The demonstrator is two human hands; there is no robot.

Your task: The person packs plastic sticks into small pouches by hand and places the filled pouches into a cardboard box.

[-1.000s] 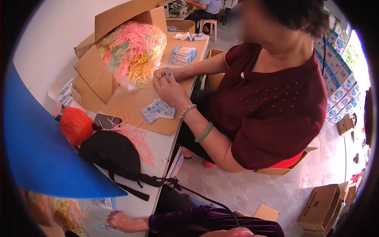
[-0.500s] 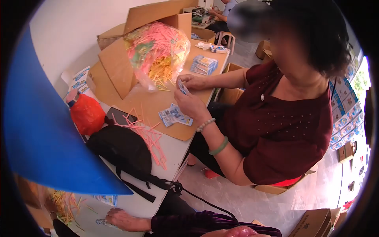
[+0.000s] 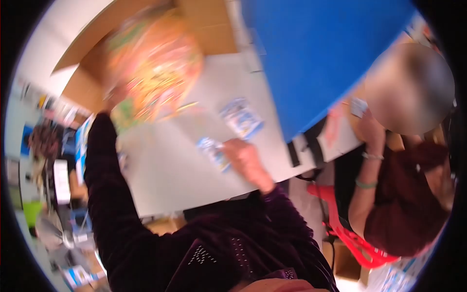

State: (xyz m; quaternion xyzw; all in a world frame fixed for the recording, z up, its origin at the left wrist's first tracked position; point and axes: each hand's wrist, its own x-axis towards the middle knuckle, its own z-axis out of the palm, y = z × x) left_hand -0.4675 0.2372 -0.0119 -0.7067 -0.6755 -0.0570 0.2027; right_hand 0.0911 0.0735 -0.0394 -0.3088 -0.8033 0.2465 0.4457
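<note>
1. View swung since earlier: co-worker [image 3: 408,209] sat at right, table [image 3: 160,180] central.
2. Left hand [image 3: 115,95] was at bagged straws [image 3: 158,82], far left; blurred, couldn't tell grip.
3. Right hand [image 3: 248,160] met packet [image 3: 213,152], mid-table; grip unclear. Second packet [image 3: 242,118] lay beyond.

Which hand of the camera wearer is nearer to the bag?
Left. The left hand is at the left edge of the bag; the right hand is farther, by a packet.

The left arm [image 3: 103,151] stretches forward, left fingers [image 3: 115,93] blurred; right fingers [image 3: 231,148] curl inward.
</note>
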